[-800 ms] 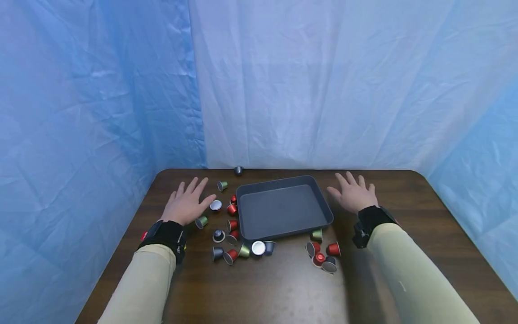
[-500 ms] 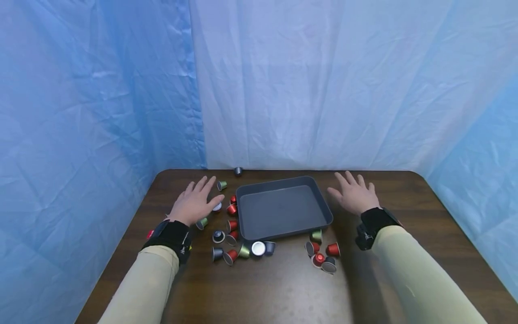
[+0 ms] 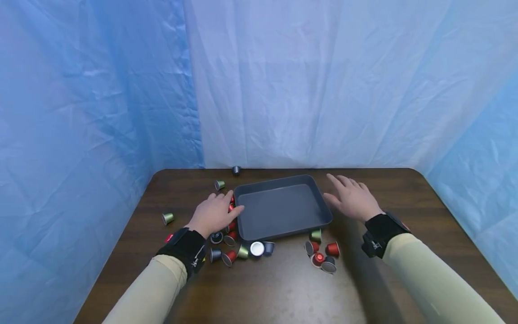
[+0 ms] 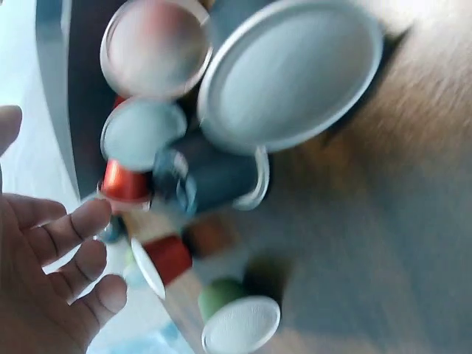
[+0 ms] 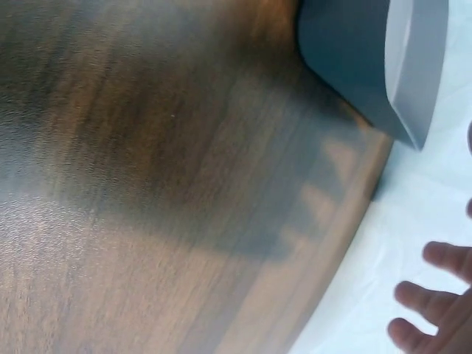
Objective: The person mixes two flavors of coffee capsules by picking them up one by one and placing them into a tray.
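Note:
My left hand (image 3: 213,213) hovers palm down over red coffee capsules (image 3: 229,255) at the left side of a dark grey tray (image 3: 283,208). Its fingers are loosely extended and hold nothing; the thumb reaches over the tray's left rim. In the left wrist view, the relaxed fingers (image 4: 63,243) show beside red, dark and green capsules (image 4: 240,324). Beyond the tray's right rim is my right hand (image 3: 353,199), fingers spread and slightly bent, holding nothing. The right wrist view catches only its fingertips (image 5: 424,299) and a corner of the tray. Some capsules are hidden under my left hand.
A white-lidded capsule (image 3: 256,249) and several others lie along the tray's front left. Another cluster, with a red capsule (image 3: 333,249), sits at its front right. A green capsule (image 3: 167,218) lies far left; a dark capsule (image 3: 236,170) lies by the back edge.
My left hand has moved right to the tray's left rim, covering capsules there and uncovering a green one at the left. My right hand has shifted slightly, its fingers bending a little more.

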The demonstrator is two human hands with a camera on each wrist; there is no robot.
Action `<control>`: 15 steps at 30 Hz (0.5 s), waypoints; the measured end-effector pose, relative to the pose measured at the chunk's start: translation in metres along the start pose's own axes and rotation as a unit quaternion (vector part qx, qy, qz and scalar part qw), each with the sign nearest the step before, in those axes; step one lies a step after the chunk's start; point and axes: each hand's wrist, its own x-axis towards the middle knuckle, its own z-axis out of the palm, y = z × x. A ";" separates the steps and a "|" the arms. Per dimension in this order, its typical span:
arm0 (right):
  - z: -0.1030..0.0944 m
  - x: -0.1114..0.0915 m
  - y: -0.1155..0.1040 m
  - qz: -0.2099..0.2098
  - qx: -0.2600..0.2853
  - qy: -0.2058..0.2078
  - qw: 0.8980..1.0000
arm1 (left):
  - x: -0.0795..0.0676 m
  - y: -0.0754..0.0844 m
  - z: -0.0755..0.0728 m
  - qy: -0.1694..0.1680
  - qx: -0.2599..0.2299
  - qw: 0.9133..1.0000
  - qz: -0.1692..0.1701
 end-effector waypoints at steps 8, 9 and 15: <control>0.000 -0.015 -0.006 -0.051 -0.020 0.011 0.998 | -0.011 0.021 0.011 0.009 -0.007 1.000 -0.007; 0.000 -0.017 -0.007 -0.056 -0.022 0.011 0.998 | -0.013 0.022 0.013 0.011 -0.008 1.000 -0.010; -0.001 -0.029 -0.013 -0.091 -0.037 0.020 0.995 | -0.018 0.027 0.024 0.036 0.006 0.999 -0.011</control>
